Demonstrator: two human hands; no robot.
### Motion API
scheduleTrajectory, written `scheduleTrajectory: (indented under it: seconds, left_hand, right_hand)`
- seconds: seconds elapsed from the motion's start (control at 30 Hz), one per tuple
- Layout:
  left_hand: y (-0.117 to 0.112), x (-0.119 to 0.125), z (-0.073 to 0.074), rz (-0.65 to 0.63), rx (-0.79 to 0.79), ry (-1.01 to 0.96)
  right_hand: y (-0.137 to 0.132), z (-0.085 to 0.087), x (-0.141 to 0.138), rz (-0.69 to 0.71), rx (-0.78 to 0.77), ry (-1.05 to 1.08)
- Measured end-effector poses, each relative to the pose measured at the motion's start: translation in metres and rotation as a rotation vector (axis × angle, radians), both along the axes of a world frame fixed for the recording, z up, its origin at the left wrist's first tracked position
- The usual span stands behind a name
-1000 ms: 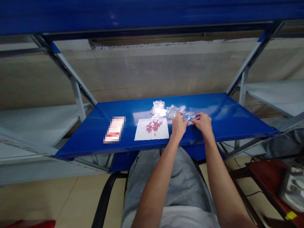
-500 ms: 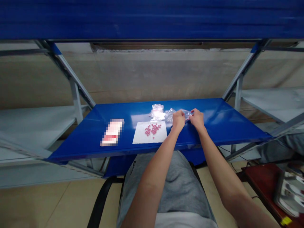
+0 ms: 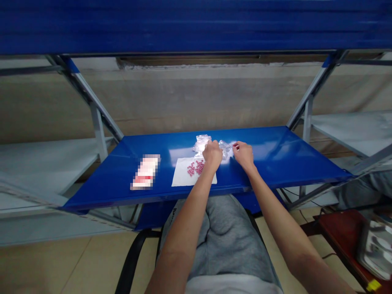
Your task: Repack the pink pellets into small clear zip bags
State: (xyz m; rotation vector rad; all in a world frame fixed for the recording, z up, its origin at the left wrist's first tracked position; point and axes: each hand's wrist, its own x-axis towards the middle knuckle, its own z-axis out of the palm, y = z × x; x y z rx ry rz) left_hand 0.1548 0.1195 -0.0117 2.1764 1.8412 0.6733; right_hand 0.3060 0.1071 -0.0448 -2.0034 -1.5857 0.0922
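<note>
A crumpled clear plastic bag [image 3: 226, 149] lies between my two hands on the blue tabletop. My right hand [image 3: 244, 155] has its thumb and forefinger pinched at the right edge of this bag. Curled closed, my left hand [image 3: 212, 155] is over the right side of a white paper sheet [image 3: 180, 173]; its fingertips face away, so what they hold is hidden. Small pinkish-red beads [image 3: 191, 168] lie on the paper, partly covered by my left hand. Just behind that hand is a stack of clear flat bags [image 3: 201, 143].
A blurred-out white and red flat object [image 3: 145, 172] lies on the left of the blue table [image 3: 269, 163]. A blue shelf panel [image 3: 196, 26] hangs overhead, with slanted metal posts either side. At lower right stands a brown-red table [image 3: 339, 232] carrying a pale tray.
Both hands have moved left, and the gap between them has widened. My left hand now covers part of the paper and beads. The crumpled plastic now shows between the hands.
</note>
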Motion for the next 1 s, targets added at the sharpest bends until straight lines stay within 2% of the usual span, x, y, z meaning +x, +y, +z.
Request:
scheduleTrajectory:
  seconds: [0.17, 0.33, 0.43, 0.5, 0.63, 0.7, 0.77, 0.83, 0.9, 1.0]
  left_hand:
    - [-0.003, 0.001, -0.001, -0.043, -0.025, 0.090]
    - [0.000, 0.003, -0.007, -0.020, -0.017, 0.044]
    - [0.001, 0.004, -0.008, 0.004, 0.030, -0.084]
    - [-0.004, 0.003, -0.006, -0.002, 0.080, -0.264]
    - [-0.031, -0.006, 0.000, -0.062, 0.036, -0.708]
    - [-0.053, -0.015, -0.001, -0.116, -0.031, -0.920]
    - [-0.073, -0.029, -0.002, -0.144, -0.107, -1.049]
    - [-0.090, -0.045, -0.002, -0.129, -0.199, -1.076]
    - [-0.100, -0.063, 0.000, -0.123, -0.246, -1.020]
    - [-0.109, -0.086, 0.008, -0.136, -0.160, -0.884]
  right_hand:
    - [0.005, -0.011, -0.032, 0.119, 0.008, 0.007]
    - [0.004, -0.017, -0.040, 0.125, 0.038, 0.025]
    - [-0.004, -0.017, -0.037, 0.085, 0.080, 0.104]
    - [-0.014, -0.016, -0.036, 0.039, 0.133, 0.269]
    - [-0.043, -0.009, -0.043, 0.017, 0.218, 0.800]
    - [-0.059, -0.001, -0.050, 0.089, 0.218, 1.093]
    - [-0.073, 0.008, -0.057, 0.166, 0.209, 1.258]
    - [-0.085, 0.017, -0.062, 0.239, 0.183, 1.275]
    - [-0.095, 0.023, -0.066, 0.334, 0.125, 1.212]
    - [-0.104, 0.028, -0.071, 0.490, 0.007, 1.110]
